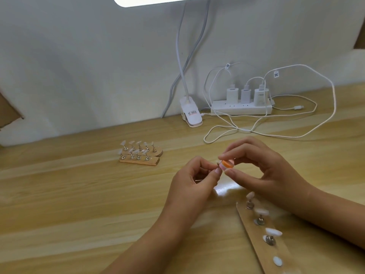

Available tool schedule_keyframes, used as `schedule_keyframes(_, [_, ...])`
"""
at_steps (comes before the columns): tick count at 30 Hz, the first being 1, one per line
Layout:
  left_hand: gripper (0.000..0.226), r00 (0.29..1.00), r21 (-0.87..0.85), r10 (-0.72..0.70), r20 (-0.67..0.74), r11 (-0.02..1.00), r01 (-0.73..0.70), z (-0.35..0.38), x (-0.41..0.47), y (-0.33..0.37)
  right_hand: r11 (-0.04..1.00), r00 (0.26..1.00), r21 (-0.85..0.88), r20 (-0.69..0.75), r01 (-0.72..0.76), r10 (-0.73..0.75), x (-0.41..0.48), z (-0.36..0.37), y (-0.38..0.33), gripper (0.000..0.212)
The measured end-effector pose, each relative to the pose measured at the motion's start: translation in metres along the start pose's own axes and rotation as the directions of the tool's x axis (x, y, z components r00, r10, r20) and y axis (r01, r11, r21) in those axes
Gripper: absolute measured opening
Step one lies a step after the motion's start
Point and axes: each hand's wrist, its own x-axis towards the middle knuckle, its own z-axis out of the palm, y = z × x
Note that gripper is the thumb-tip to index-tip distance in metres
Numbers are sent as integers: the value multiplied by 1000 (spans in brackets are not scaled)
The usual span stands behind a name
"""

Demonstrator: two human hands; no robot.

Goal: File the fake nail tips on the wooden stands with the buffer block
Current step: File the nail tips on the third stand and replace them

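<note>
In the middle of the frame both hands meet above the table [79, 194]. The right hand [262, 167] pinches a small orange and pink buffer block [227, 164] between thumb and fingertips, which likely allows short, controlled strokes. The left hand [195, 175] pinches a tiny piece [218, 165] against the block, probably a nail tip on its peg, though it is mostly hidden. A wooden stand [254, 234] with nail tips [273, 231] lies at lower right, close for swapping. Two more stands [138, 162] sit apart at centre left.
</note>
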Motion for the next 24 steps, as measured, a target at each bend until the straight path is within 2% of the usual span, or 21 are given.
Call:
schedule_keyframes(2, [11, 1000, 0, 2, -7, 1000, -2, 0, 0, 0, 999, 999, 18, -2, -34, 34, 0, 0, -2, 21])
schedule_keyframes(5, [13, 1000, -6, -5, -4, 1000, 5, 1, 0, 1, 998, 999, -55, 11, 35, -34, 0, 0, 0, 22])
schedule_keyframes(8, [13, 1000, -9, -5, -19, 1000, 5, 1, 0, 0, 999, 999, 20, -9, -48, 48, 1, -2, -1, 23])
schedule_keyframes(11, [16, 1000, -16, -7, -18, 1000, 7, 1, 0, 0, 1000, 999, -25, 29, -13, 14, 0, -2, 2, 22])
schedule_keyframes(14, [14, 999, -50, -19, -42, 999, 17, 1, 1, 0, 987, 990, 91, -22, -136, 139, 3, -4, 1, 24])
schedule_keyframes(17, [14, 999, -45, -24, -39, 999, 23, 1, 1, 0, 998, 998, 46, -50, -36, 38, 3, -3, 0, 23])
schedule_keyframes(19, [14, 999, -29, -24, -37, 999, 23, 1, 1, -1, 996, 997, 45, -17, -77, 78, 2, -2, 1, 22])
schedule_keyframes(21, [14, 999, -23, -20, -36, 1000, 19, 0, 2, -3, 982, 987, 125, -53, -142, 150, 2, -3, 1, 23])
schedule_keyframes(24, [12, 1000, -17, -11, -27, 1000, 10, 0, 3, -4, 995, 997, 74, -34, -59, 62, 2, -1, 1, 23])
